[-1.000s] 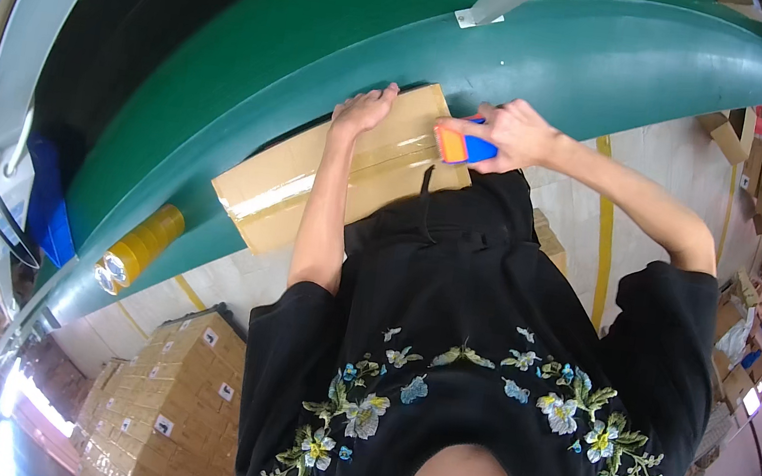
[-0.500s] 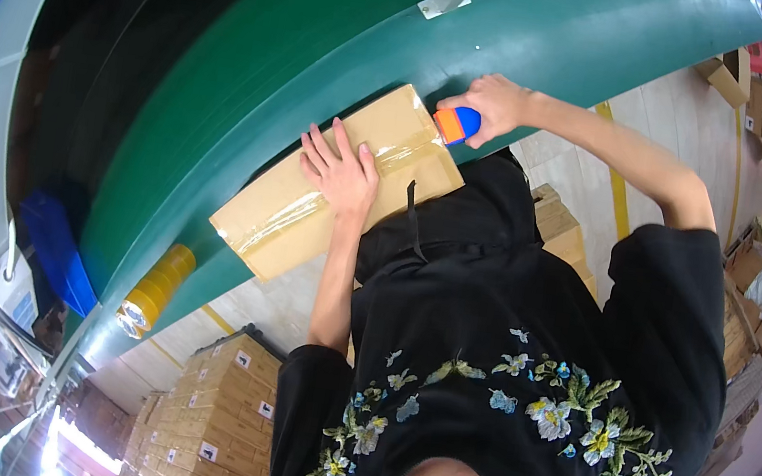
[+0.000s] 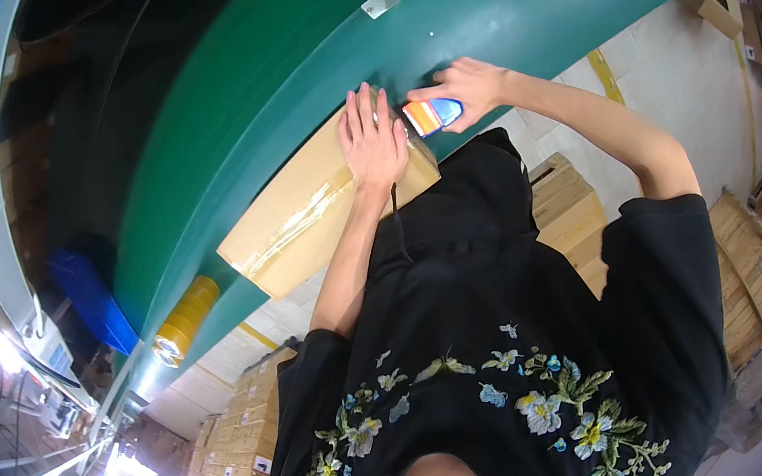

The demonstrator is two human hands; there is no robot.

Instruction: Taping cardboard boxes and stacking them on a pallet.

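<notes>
Green tabletop (image 3: 515,25), smooth, running slantwise from lower left to upper right; its near edge faces the person. Stack of brown cartons (image 3: 245,427) on the floor, beyond the tabletop's left end. Long cardboard box (image 3: 290,231) lying along the near edge, its near long side seeming to overhang; right end close to the person's right hand. Handling, as judged: faces flat and stiff, walls likely to dent at the corners if squeezed; weight cannot be told, contents hidden. Bare cardboard should grip well, the shiny taped seam less so. Best hold: both ends from below, or a flat palm on top to steady it. Left hand (image 3: 375,151) does the latter, laid over the top near the right end, fingers extended and slightly apart, not pinching. Row of yellow tape rolls (image 3: 188,311), side by side on the tabletop near its left end, by the near edge. Right hand (image 3: 473,88) just off the box's right end, fingers curled around an orange-and-blue tape dispenser (image 3: 433,116); some fingertips hidden. Dispenser looks light, hard-shelled, taken by its blue body with the orange part toward the box. Smallest: glossy tape strip (image 3: 309,214) along the box top.
</notes>
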